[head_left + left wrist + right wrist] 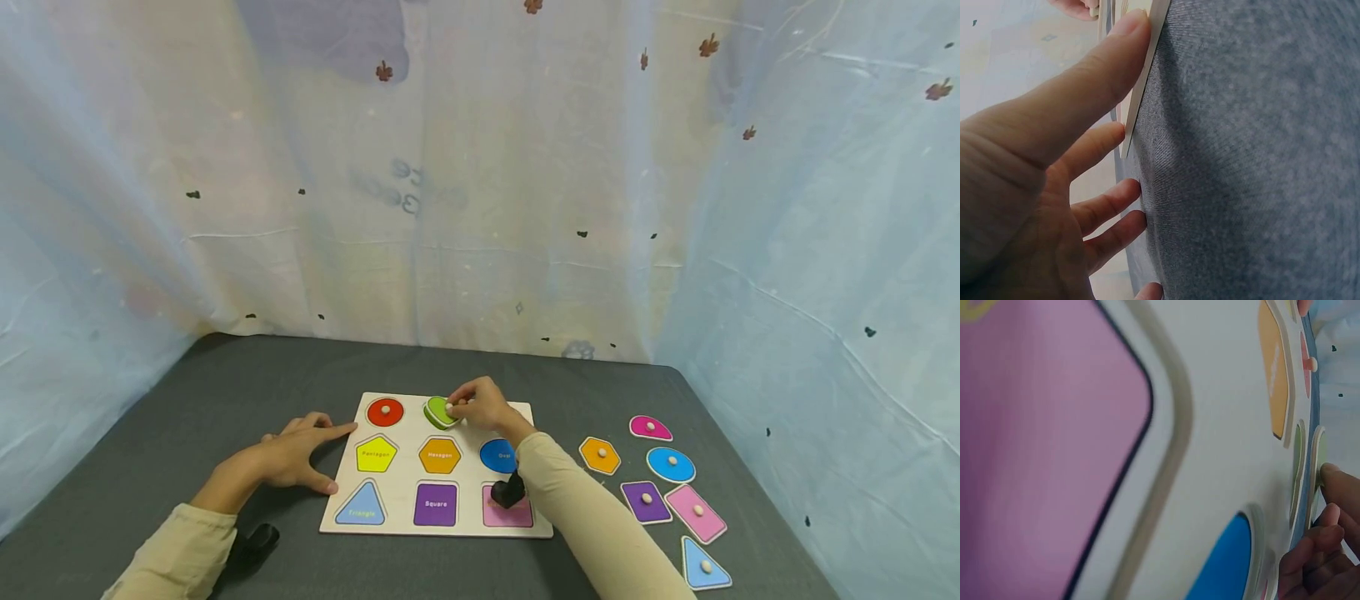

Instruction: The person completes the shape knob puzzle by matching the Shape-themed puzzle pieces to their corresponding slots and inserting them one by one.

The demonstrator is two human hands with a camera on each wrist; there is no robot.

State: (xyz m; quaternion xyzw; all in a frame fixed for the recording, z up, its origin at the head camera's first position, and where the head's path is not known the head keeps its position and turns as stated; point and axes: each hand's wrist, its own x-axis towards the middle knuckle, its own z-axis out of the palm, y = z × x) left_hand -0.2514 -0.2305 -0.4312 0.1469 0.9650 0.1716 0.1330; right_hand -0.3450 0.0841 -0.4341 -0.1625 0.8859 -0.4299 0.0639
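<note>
A white shape puzzle board lies on the table, with coloured, labelled recesses. My right hand pinches the pale knob of a rounded green puzzle piece at the board's top row. In the right wrist view the green piece stands apart from the board, just off a green recess; the fingers hide part of it. My left hand is spread at the board's left edge. Its thumb and index finger touch that edge, while the other fingers reach toward the cloth. A red circle piece sits in its recess.
Loose knobbed pieces lie right of the board: a pink half-round, blue oval, orange hexagon, purple square, pink rectangle and blue triangle. Dark grey cloth covers the table; pale curtains hang behind.
</note>
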